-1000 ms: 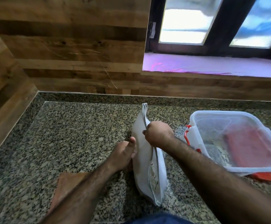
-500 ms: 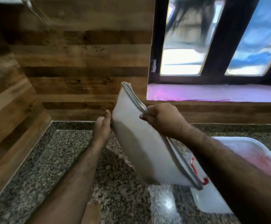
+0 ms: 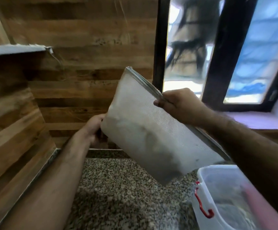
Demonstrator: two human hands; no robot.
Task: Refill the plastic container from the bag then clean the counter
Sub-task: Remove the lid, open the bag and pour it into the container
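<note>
In view are two bare hands, the left hand (image 3: pixel 91 128) and the right hand (image 3: pixel 180 105), one white zip bag (image 3: pixel 151 130), one clear plastic container (image 3: pixel 217 196) with one red latch (image 3: pixel 201 205), one granite counter (image 3: pixel 118 196), and two window panes (image 3: pixel 184 47).

dim, motion-blurred (edges warped), bright window (image 3: pixel 183 47) glare.

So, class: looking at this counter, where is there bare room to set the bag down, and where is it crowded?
Free: the granite counter between the wooden wall on the left and the plastic container. Crowded: the right side, filled by the container, with the bag held above in the left hand and right hand.
</note>
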